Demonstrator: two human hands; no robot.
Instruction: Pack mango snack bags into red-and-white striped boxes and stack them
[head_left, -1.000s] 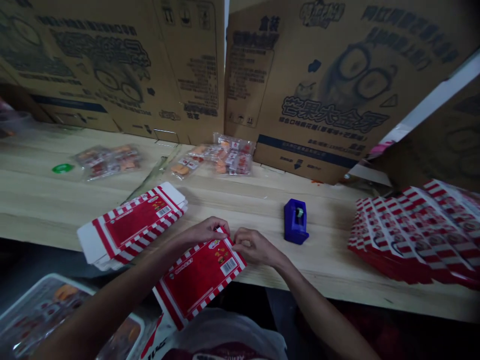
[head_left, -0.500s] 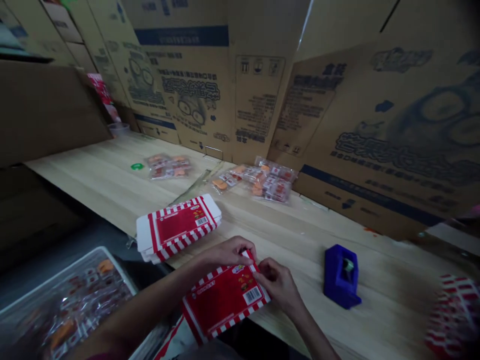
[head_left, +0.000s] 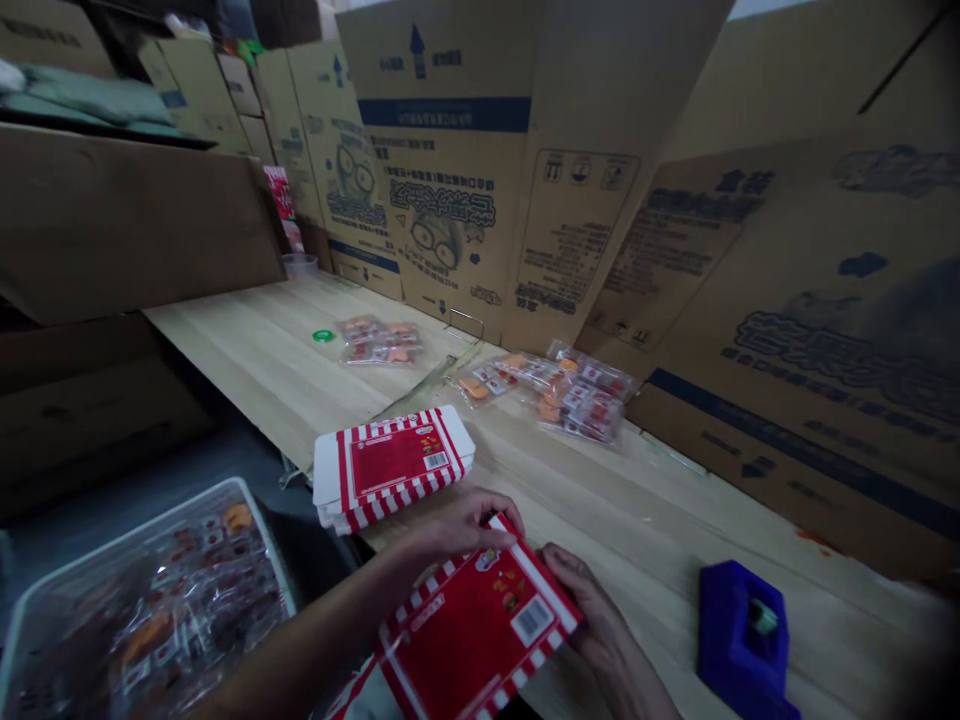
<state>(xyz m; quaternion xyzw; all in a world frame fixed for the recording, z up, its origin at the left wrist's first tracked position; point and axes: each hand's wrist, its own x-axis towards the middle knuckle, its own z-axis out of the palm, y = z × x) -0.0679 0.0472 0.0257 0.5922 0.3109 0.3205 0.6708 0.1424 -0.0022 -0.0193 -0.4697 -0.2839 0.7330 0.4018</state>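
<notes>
A red carton (head_left: pixel 472 625) with striped white edges and a barcode is held low in front of me, its printed face up. My left hand (head_left: pixel 472 525) grips its far upper corner, fingers curled over the edge. My right hand (head_left: pixel 589 605) is wrapped round the right end of the carton, with the thumb side near the flap. Just beyond my left forearm lies a stack of flat red-and-white cartons (head_left: pixel 397 465) of the same print. The carton's lower end is cut off by the frame and my arm.
A blue tape dispenser (head_left: pixel 742 640) stands at right. Clear packets (head_left: pixel 577 400) lie at the back, more packets (head_left: pixel 379 340) farther left beside a green ring (head_left: pixel 322 336). A white bin (head_left: pixel 251 505) of packets sits lower left. Large cardboard boxes (head_left: pixel 450 200) wall the table's back.
The view has swung left, so things on the table sit farther right. My right hand has moved from pinching the carton's end flap to wrapping round its end.
</notes>
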